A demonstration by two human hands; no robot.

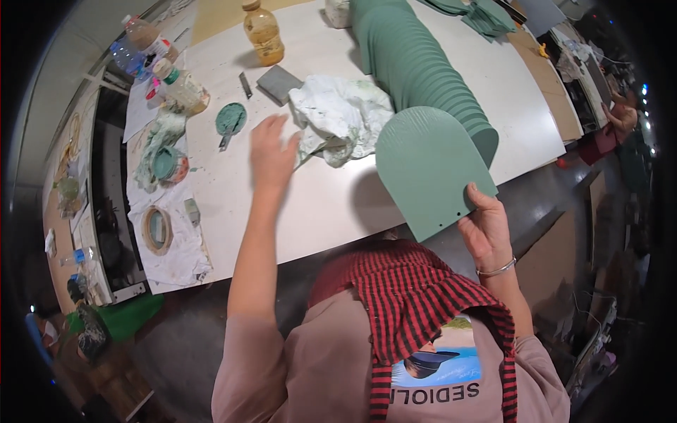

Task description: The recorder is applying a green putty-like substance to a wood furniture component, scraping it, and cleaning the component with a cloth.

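My right hand (486,229) grips a flat green arch-shaped panel (430,162) by its straight edge, close to two small holes. The panel is tilted, its face toward me, just past the table's front edge. My left hand (273,156) is over the white table (310,218), fingers apart and holding nothing I can see. Beside its fingers lies a crumpled white cloth (342,116) with green smears. A round patch of green paste (230,118) with a small scraper (225,141) across it sits left of that hand. Beyond are a grey sanding block (280,86) and a dark flat blade (245,85).
A long row of overlapping green panels (416,63) runs away behind the held one. Bottles (264,35) stand at the back and left. A tub of green paste (170,165) and a tape roll (156,230) sit at left. Another person's hand (620,116) shows far right.
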